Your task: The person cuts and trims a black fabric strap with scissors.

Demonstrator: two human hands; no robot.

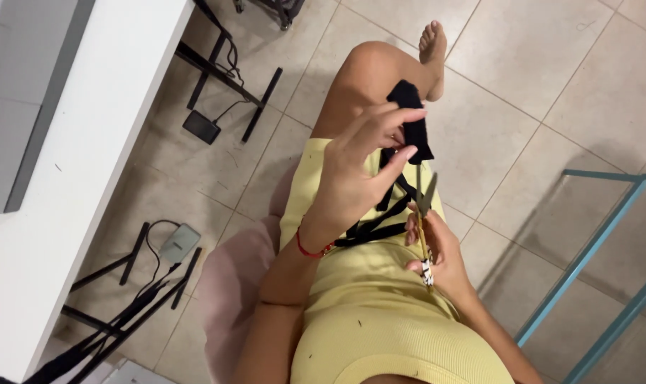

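My left hand [362,167] is raised over my lap and pinches a piece of black fabric [412,117] between thumb and fingers. Black straps [376,229] hang from that piece down onto my yellow dress [380,313]. My right hand [437,252] sits just below and to the right, gripping small scissors [424,206] with a striped handle. The blades point up toward the lower edge of the black fabric. My bare leg and foot [432,50] stretch out ahead over the tiled floor.
A white table [74,171] stands at the left, with black metal legs [227,75], cables and a grey power adapter [181,242] on the floor beneath it. A teal metal frame [600,249] stands at the right. I sit on a pink seat [234,284].
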